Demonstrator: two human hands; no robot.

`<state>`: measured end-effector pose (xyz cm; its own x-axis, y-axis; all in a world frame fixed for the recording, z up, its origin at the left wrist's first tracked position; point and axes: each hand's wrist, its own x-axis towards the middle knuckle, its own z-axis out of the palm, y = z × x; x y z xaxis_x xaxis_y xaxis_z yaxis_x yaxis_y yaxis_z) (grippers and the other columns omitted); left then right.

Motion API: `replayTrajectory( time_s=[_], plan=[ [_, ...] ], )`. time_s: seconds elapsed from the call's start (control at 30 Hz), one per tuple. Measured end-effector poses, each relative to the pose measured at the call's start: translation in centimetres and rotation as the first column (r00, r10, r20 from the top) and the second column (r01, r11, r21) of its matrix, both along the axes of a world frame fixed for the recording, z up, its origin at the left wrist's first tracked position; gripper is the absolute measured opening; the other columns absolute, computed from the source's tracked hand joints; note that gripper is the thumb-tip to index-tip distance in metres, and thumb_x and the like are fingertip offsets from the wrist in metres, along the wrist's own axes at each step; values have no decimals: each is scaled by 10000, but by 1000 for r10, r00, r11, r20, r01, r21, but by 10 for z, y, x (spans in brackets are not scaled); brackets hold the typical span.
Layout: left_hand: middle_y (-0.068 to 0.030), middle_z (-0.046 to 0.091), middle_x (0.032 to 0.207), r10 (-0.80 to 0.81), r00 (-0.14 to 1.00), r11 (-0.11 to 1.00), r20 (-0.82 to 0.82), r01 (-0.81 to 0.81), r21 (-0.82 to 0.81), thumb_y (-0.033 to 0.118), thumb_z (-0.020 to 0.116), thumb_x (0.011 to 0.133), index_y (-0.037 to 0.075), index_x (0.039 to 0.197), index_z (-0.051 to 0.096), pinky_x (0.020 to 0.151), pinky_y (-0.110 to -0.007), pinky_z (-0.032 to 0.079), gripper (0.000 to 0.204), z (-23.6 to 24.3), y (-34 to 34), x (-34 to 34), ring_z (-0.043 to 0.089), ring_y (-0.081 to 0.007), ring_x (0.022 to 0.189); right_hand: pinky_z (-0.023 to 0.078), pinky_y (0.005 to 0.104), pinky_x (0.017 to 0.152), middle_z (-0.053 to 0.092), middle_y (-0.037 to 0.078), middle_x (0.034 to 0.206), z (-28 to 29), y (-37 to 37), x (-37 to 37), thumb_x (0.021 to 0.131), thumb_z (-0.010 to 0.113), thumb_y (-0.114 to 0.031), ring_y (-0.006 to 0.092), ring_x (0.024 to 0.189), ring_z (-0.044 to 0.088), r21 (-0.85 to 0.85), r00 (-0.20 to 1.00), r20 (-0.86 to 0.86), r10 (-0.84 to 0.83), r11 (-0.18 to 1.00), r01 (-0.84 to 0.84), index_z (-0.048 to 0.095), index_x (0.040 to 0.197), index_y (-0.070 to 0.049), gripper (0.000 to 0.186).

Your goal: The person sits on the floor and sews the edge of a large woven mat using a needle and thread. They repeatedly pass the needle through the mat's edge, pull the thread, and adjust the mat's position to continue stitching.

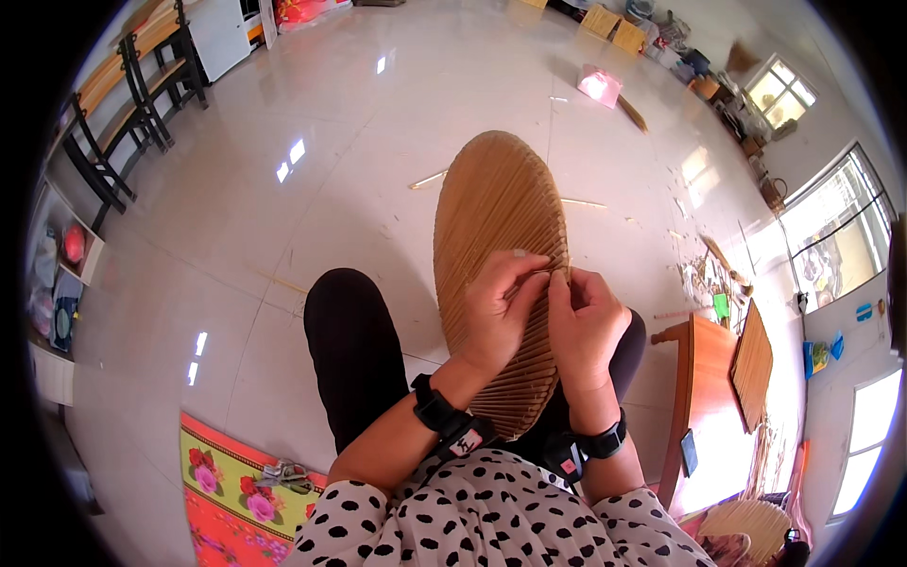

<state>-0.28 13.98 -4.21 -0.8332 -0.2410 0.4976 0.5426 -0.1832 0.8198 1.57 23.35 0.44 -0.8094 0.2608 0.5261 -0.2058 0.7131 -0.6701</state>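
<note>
A tan mat of thin stalks laid side by side (487,198), oval in outline with a stitched rim, stands tilted over my lap between my knees. My left hand (503,307) lies across its ribbed face, with thumb and forefinger closed together at the right-hand rim. A band like a ring or thimble shows on one of its fingers. My right hand (588,326) pinches the same stretch of rim from the outer side, its fingertips almost touching the left ones. Any thread or needle between the fingertips is too small to make out.
A wooden table (704,378) with a dark phone (689,454) stands at right, a stalk panel (753,369) beside it. Scissors (286,475) lie on a flowered cloth (222,472) at lower left. Loose stalks litter the tiled floor. Chairs (142,113) line the left, and a pink box (600,86) sits ahead.
</note>
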Motion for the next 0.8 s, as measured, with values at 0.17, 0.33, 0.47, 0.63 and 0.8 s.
replayTrajectory(
  time_s=[0.17, 0.33, 0.47, 0.63, 0.8],
  plan=[
    [-83, 614, 916, 70, 996, 995, -63, -74, -72, -67, 651, 842, -3, 982, 670, 662, -248, 473, 155, -7, 10, -7, 599, -154, 777, 516, 283, 562, 648, 116, 617, -2, 4, 4, 805, 717, -164, 174, 540, 648, -55, 1000, 5, 6, 998, -5, 686, 878, 18, 198],
    [-78, 602, 864, 158, 978, 979, -136, -173, -104, -81, 650, 831, -5, 921, 655, 586, -244, 439, 117, -8, 14, -10, 568, -145, 688, 510, 272, 560, 647, 108, 616, -3, 5, 3, 810, 712, -153, 158, 535, 634, -90, 1000, 2, 16, 996, -15, 690, 881, 21, 189],
    [-94, 595, 837, 218, 956, 954, -194, -251, -166, -87, 658, 822, -9, 874, 638, 558, -257, 443, 95, -4, 11, -7, 574, -168, 649, 499, 259, 556, 642, 96, 609, -2, 8, 3, 815, 713, -158, 131, 530, 613, -46, 1000, -3, 13, 999, -13, 696, 865, 16, 182],
    [-111, 603, 854, 185, 959, 952, -215, -229, -204, -80, 698, 794, -3, 920, 661, 599, -279, 484, 152, -4, 6, -4, 612, -201, 694, 483, 231, 556, 651, 66, 621, -11, 16, 2, 818, 721, -128, 74, 559, 588, -108, 999, 4, 41, 993, -40, 703, 882, 15, 158],
    [-120, 622, 894, 118, 969, 976, -217, -153, -154, -87, 732, 751, 8, 984, 686, 643, -289, 511, 256, -11, 6, -10, 637, -227, 742, 481, 215, 572, 671, 47, 653, -19, 32, -1, 820, 723, -94, 45, 597, 583, -160, 998, 20, 61, 985, -57, 702, 907, 23, 148]
  ],
)
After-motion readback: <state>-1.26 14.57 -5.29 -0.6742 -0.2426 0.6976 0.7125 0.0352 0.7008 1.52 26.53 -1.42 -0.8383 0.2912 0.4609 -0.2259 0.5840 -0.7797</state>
